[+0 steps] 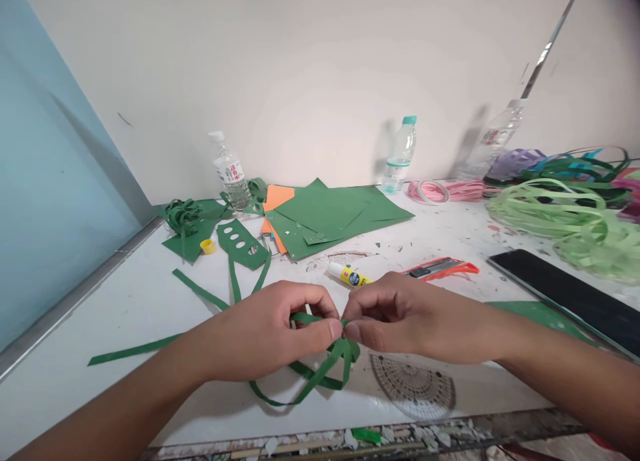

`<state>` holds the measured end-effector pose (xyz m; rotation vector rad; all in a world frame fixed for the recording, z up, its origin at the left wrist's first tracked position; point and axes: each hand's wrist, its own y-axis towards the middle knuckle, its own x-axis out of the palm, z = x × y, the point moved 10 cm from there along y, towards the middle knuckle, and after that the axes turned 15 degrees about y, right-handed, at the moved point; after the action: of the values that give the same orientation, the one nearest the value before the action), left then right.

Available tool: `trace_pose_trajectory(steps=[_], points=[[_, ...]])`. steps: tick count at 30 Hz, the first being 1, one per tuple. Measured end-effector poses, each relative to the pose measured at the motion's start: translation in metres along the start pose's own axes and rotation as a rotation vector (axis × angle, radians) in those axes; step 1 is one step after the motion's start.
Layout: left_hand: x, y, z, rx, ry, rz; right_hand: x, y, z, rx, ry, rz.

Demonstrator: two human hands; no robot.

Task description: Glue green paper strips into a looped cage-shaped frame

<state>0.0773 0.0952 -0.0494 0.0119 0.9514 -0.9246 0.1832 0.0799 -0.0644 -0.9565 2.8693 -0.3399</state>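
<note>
Green paper strips (320, 379) form loops that meet between my hands, near the front edge of the white table. My left hand (280, 327) pinches the strips between thumb and fingers. From the other side, my right hand (400, 317) pinches the same gathered spot, its thumb tip close to my left thumb. Loose strip ends (135, 351) stretch out to the left under my left forearm. Just behind my right hand lies an uncapped yellow glue stick (350, 274). A clear protractor (414, 386) lies in front of my right hand.
Green paper sheets (345, 214) lie at the back over orange paper (280, 195). A red cutter (443, 268) and a black phone (565, 294) are on the right, near pale green strips (550, 211). Bottles (233, 177) stand along the wall. A yellow cap (207, 247) sits left.
</note>
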Motion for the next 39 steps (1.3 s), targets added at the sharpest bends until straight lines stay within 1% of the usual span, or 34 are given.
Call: trace_pose_trajectory(steps=[7, 10, 16, 18, 27, 30, 33, 39], points=[[0.004, 0.005, -0.003, 0.057, -0.081, -0.025, 0.000, 0.001, 0.000, -0.008, 0.013, 0.011], [0.004, 0.004, -0.002, 0.063, -0.037, -0.031, 0.000, 0.001, 0.000, -0.013, 0.013, 0.012], [-0.009, 0.000, 0.003, 0.061, 0.011, 0.071, -0.001, 0.000, 0.001, -0.012, 0.011, 0.001], [-0.010, 0.001, 0.005, 0.064, 0.025, 0.078, -0.001, 0.000, 0.002, -0.004, 0.015, 0.007], [-0.002, 0.001, 0.003, 0.050, -0.006, 0.019, 0.000, -0.001, 0.000, -0.012, 0.017, -0.004], [-0.001, 0.000, 0.006, 0.071, -0.025, 0.013, 0.001, -0.002, 0.001, -0.020, 0.026, -0.016], [0.002, -0.001, 0.006, 0.077, -0.023, -0.023, 0.001, -0.002, 0.001, -0.019, 0.026, -0.025], [-0.010, -0.001, 0.003, 0.053, -0.017, 0.036, 0.002, 0.000, -0.001, -0.008, 0.029, -0.025]])
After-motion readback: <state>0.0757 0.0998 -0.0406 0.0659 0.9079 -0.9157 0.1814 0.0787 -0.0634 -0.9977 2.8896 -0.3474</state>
